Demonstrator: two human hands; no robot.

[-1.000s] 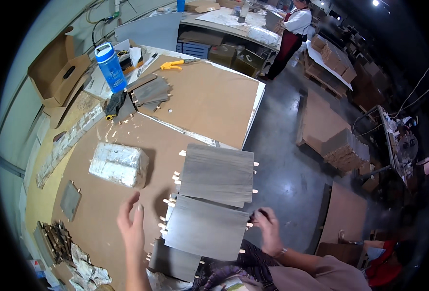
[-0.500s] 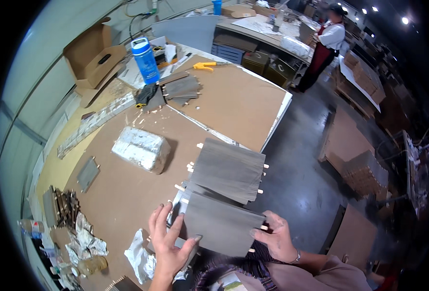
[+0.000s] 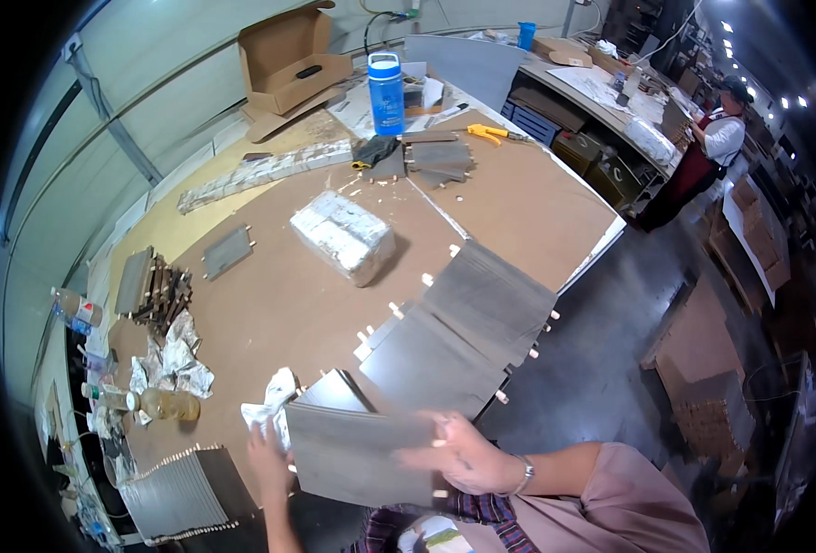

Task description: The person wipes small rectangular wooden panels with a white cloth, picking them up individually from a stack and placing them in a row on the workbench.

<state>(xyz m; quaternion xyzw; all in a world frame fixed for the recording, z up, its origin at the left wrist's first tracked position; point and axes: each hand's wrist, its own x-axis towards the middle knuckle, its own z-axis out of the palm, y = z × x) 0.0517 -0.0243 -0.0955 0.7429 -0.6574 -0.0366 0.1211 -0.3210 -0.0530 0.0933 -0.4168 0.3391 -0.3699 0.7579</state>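
At the bottom of the frame, both hands grip one grey panel (image 3: 357, 453) (dowels at its edge): left hand (image 3: 266, 452) probably pinching the left edge, right hand (image 3: 459, 454) with fingers spread over it.

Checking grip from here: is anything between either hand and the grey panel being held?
Nothing visible. The left hand grips the panel at its left edge and the right hand lies directly on its right edge. A white rag lies beside the left hand, not between.
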